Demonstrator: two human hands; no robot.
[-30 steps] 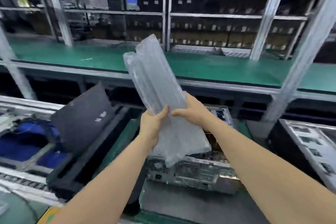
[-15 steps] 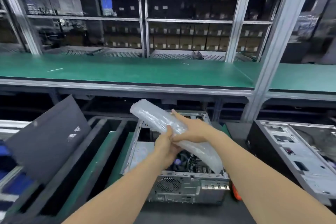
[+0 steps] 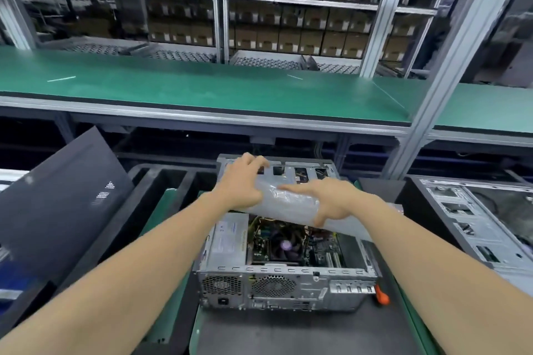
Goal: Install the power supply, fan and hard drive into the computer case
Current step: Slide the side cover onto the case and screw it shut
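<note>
Green matting covers the long upper table (image 3: 202, 89) beyond the hands, and behind it cardboard boxes (image 3: 288, 37) fill the racks. Left of the hands a dark side panel (image 3: 57, 196) leans tilted over a black foam tray (image 3: 161, 179). To the right sits a second case (image 3: 476, 225), lying open, with an aluminium post (image 3: 427, 112) rising behind it.

Now, what's in the way: a clear plastic bag (image 3: 291, 204) stretches right across the open top of the computer case (image 3: 282, 277) and hides the middle of it. The left hand (image 3: 242, 181) has its fingers curled over the bag's left end, gripping it. The right hand (image 3: 334, 202) holds the bag further along, forefinger straight on top and thumb hooked round the near edge.

Directly beneath both hands lies the case: bare grey steel, rear grilles facing us, flat on a dark mat (image 3: 288, 331). Inside, below the left hand, sits the silver power supply (image 3: 227, 242). Below the bag there's a fan (image 3: 285, 246) on the board among wires. Something orange (image 3: 382, 297) pokes out at the case's near right corner.
</note>
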